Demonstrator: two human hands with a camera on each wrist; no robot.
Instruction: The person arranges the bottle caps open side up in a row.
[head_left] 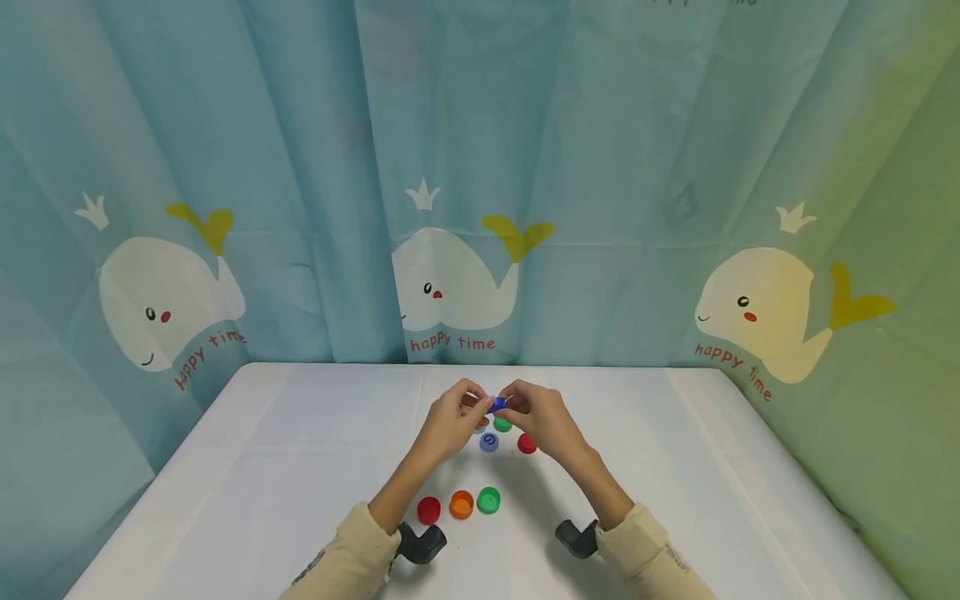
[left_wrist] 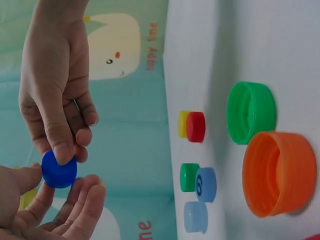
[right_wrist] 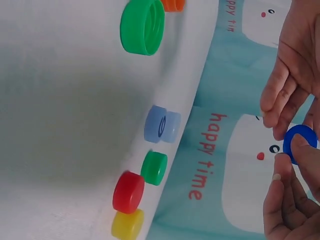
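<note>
Both hands hold one blue bottle cap (left_wrist: 59,169) between them, raised over the white table. My left hand (head_left: 450,423) comes from the left and pinches the cap's edge, thumb on one side and index finger on the other. From the right, my right hand (head_left: 543,417) pinches the same cap, its thumb flat on the cap's face in the left wrist view. On the table just below lie a light blue cap (head_left: 489,442) with a dark ring mark, a green cap (head_left: 502,424) and a red cap (head_left: 527,443). A yellow cap (right_wrist: 127,224) sits beside the red one.
Closer to the person, a red cap (head_left: 429,510), an orange cap (head_left: 461,504) and a larger green cap (head_left: 489,500) lie in a row, hollow side up. Another pale blue cap (left_wrist: 195,217) is beside the marked one. A whale-print curtain (head_left: 622,167) hangs behind the table (head_left: 300,467).
</note>
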